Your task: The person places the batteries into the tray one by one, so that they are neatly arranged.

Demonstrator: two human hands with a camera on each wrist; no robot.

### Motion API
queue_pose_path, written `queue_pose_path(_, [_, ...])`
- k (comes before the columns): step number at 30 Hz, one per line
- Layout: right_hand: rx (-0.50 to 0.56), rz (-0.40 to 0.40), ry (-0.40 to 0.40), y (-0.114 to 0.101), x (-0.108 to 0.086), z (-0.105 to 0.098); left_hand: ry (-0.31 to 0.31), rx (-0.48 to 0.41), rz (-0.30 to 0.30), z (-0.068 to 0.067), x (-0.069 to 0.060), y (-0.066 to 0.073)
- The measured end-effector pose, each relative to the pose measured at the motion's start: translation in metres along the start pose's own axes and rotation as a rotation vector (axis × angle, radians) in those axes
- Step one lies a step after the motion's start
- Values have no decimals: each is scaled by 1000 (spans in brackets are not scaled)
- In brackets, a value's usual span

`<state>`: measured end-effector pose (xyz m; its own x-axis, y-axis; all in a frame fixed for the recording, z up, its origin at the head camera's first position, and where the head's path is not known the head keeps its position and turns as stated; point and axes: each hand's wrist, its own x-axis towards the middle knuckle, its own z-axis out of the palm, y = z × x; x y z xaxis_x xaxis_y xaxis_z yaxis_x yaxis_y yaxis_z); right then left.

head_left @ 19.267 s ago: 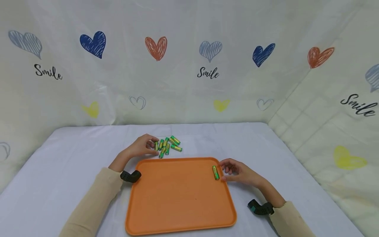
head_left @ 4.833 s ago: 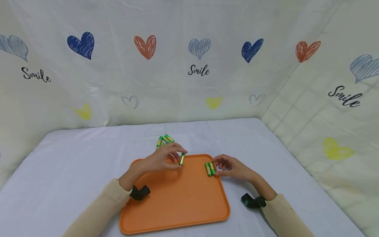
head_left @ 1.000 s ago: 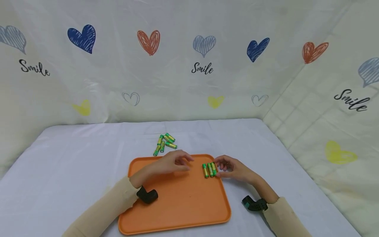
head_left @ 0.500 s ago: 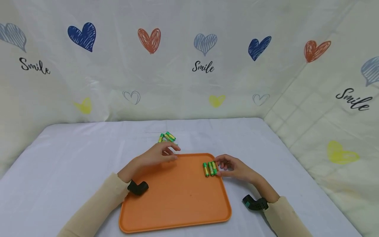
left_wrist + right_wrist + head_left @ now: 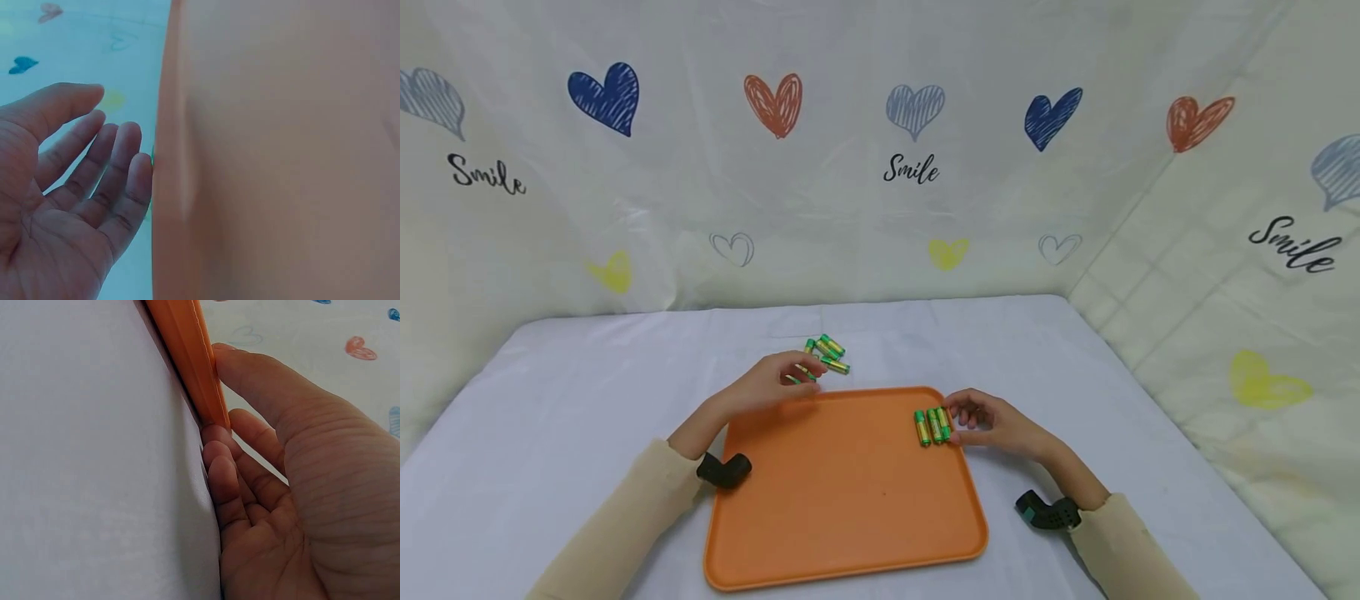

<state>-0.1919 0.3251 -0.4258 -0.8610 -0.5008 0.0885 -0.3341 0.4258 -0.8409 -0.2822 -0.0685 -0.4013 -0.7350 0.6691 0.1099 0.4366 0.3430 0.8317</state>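
Note:
In the head view, my left hand point(image 5: 766, 383) is over the tray's back left rim, its fingers spread around the near side of a loose group of green-yellow batteries point(image 5: 835, 365), partly hiding some. The left wrist view shows that hand point(image 5: 78, 187) with relaxed fingers and nothing held. Three batteries point(image 5: 922, 428) lie side by side at the back right of the orange tray point(image 5: 850, 500). My right hand point(image 5: 996, 427) stays at the right rim, thumb and fingertips touching it beside the rightmost battery; the right wrist view shows the thumb on the tray edge point(image 5: 190, 356).
A white cloth point(image 5: 587, 400) covers the table beneath the tray. Behind it hangs a pale curtain point(image 5: 842, 183) printed with hearts and "Smile". Black bands with small devices point(image 5: 724, 471) are on both wrists, below beige sleeves.
My left hand has moved back and left from over the tray to the loose batteries. Compared with several seconds ago, one more battery lies on the tray. My right hand has barely moved.

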Motion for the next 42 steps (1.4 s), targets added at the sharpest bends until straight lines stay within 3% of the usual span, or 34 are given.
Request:
queue_pose_path(11, [-2,8,-2,2,0,-1,2,99,34,-18,-2,-14])
queue_pose_path(17, [13,6,-3,2,0,0,-16,144,-17,-21,-5,-20])
queue_pose_path(23, [16,7,2,2,0,1,-74,153,-85,-24,-5,-18])
queue_pose_path(42, [-8,-12,2,2,0,0,-142,167,-117,-28,2,-16])
